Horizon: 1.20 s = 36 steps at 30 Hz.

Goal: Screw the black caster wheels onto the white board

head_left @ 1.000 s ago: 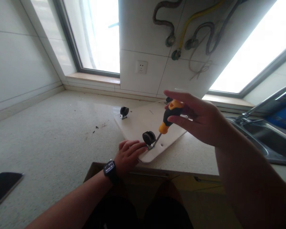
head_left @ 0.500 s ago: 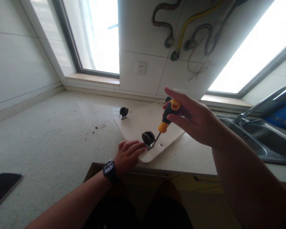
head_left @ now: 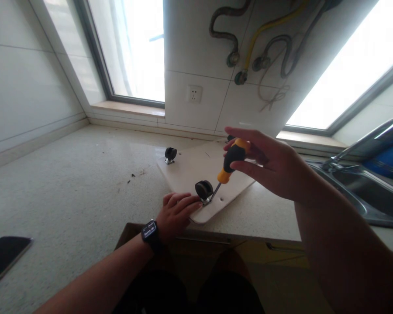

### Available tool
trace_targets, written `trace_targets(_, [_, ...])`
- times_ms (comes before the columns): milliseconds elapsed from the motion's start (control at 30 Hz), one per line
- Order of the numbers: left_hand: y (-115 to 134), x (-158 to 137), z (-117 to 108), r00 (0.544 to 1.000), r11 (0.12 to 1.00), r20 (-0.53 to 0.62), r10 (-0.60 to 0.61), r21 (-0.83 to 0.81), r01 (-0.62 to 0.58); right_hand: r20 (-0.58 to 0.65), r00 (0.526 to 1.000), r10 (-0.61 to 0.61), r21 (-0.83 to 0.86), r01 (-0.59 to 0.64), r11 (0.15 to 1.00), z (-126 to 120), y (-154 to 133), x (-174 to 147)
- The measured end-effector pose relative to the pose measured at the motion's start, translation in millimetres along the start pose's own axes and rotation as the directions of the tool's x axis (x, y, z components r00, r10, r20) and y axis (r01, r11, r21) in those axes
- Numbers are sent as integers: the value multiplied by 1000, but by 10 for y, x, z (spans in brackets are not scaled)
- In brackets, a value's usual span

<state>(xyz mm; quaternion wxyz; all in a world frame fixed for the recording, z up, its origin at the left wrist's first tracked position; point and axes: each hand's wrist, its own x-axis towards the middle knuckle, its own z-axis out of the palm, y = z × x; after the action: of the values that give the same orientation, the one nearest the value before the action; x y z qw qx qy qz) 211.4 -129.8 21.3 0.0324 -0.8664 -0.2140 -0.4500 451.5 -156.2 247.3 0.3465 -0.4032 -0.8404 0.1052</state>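
A white board with rounded corners lies on the countertop. Black swivel casters stand up from it. Closest to me is one caster, on a metal plate at the board's near corner. Beside that caster my left hand rests flat on the board's edge, its fingertips touching the area of the plate and its thumb hidden. My right hand is closed round the yellow and black handle of a screwdriver. The tilted shaft reaches down to the plate's right side; its tip is too small to make out.
A second caster is on the board's far left, and another is partly hidden behind my right hand. Small dark bits lie on the countertop. A dark flat object is at left, a steel sink at right.
The screwdriver's handle has turned in my right hand, with more of its black grip facing me. The right hand has shifted slightly; the left hand and board keep their place.
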Motion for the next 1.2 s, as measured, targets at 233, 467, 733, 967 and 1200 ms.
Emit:
trace_targets(233, [-1,-7,12,1000,1000,-12,-6,8,6,-182,983,-22,-265,-27,964,61,24,14])
trace_targets(467, [-5,-31,19,1000,1000,6,-25,7,25,-1,1000,-3,66,3,998,-3,38,-43])
trace_targets(733, [8,-13,15,1000,1000,4,-24,4,24,-320,947,35,-430,-178,885,78,-32,33])
trace_targets(967, [8,-7,-4,1000,1000,10,-14,18,14,-116,986,117,29,-114,993,40,74,-7])
trace_targets(1200, [8,-19,-5,999,999,31,-31,14,31,-305,949,75,-166,-131,977,96,5,5])
